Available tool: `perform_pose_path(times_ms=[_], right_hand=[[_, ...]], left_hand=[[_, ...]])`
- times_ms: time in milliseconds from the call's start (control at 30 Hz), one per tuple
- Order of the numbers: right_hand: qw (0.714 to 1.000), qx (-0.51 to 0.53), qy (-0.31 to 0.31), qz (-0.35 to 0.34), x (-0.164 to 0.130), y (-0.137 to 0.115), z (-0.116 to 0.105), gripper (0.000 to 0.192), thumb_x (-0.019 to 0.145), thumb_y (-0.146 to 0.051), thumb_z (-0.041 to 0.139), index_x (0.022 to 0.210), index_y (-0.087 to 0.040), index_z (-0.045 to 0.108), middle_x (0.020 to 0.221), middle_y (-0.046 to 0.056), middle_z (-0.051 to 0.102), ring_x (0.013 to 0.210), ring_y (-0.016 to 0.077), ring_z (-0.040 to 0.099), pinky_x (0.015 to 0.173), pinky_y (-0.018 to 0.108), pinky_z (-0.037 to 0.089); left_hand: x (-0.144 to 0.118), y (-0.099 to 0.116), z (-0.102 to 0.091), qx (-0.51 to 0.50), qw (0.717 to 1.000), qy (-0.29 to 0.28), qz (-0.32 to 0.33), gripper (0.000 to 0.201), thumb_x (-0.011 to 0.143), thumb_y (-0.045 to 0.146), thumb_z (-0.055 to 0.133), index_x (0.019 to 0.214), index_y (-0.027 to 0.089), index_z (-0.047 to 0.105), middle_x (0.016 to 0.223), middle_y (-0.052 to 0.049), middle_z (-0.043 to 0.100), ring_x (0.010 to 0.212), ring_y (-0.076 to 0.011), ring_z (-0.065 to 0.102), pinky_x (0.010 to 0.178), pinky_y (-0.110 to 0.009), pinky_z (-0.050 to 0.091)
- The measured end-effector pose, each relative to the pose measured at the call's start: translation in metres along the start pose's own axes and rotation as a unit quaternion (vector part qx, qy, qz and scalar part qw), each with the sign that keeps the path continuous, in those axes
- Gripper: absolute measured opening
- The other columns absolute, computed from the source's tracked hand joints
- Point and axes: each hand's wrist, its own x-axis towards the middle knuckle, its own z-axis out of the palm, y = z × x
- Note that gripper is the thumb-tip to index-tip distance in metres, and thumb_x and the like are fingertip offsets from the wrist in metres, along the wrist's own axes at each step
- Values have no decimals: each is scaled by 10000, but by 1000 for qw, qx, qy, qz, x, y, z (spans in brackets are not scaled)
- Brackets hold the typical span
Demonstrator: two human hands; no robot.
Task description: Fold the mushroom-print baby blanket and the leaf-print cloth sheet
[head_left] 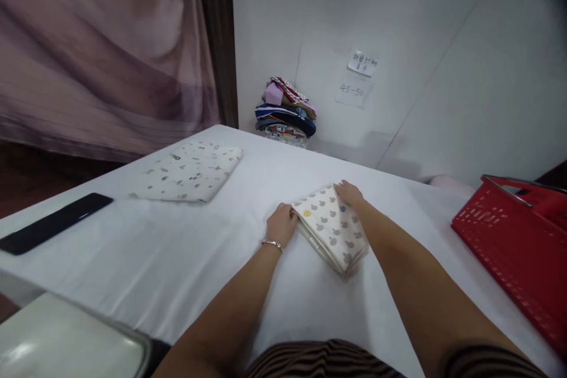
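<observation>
Folded patterned cloth [333, 227] lying near the middle of the white-covered table [177, 260], slightly right of centre, squared into a thick stack of layers with the layered edges facing left and near. Probably light, soft and limp: likely to sag and come unfolded if lifted by one corner, so best taken along two opposite edges, or with a flat palm slid under the stack and the other on top. Not fragile; cotton-like weave, unlikely to slip.

Left hand [281, 224] at the cloth's left edge, fingers curled in and pressed against the stacked layers, touching rather than clearly pinching; whether any layer is caught between the fingertips cannot be told. Right hand [349, 193] at the far corner, fingers loosely extended and resting flat on top, pressing down, not closed around anything.

Farther left, a second folded cloth [189, 172] with grey specks, well apart. Dark phone [53, 223] near the left edge. Red basket [514, 248] at the right. Pile of fabrics [286, 112] against the far wall.
</observation>
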Motion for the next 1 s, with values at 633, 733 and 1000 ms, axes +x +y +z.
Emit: perform_pose_path(times_ms=[633, 733, 1000], right_hand=[[999, 26, 30, 2, 11, 13, 13, 599, 882, -568, 270, 1286, -168, 459, 1272, 137, 519, 1135, 282, 490, 911, 371, 372], [997, 10, 71, -34, 2, 5, 10, 567, 899, -500, 286, 1340, -162, 396, 1360, 138, 430, 1236, 289, 388, 997, 425, 289], [937, 10, 54, -345, -69, -48, 25, 495, 910, -465, 308, 1360, -270, 379, 1449, 24, 320, 1355, 215, 196, 1084, 446, 125]], left_hand=[[3, -3, -6, -65, 998, -1, -17, 96, 813, 240, 492, 832, 235, 586, 882, 10, 567, 812, -119, 543, 644, -227, 382], [3, -2, -6, -76, 997, 24, 0, 104, 803, 229, 499, 833, 236, 599, 932, -5, 558, 902, -136, 529, 692, -228, 405], [5, -2, -2, -91, 994, 56, 15, 70, 763, 183, 515, 779, 220, 573, 1007, -28, 569, 968, -165, 513, 839, -260, 412]])
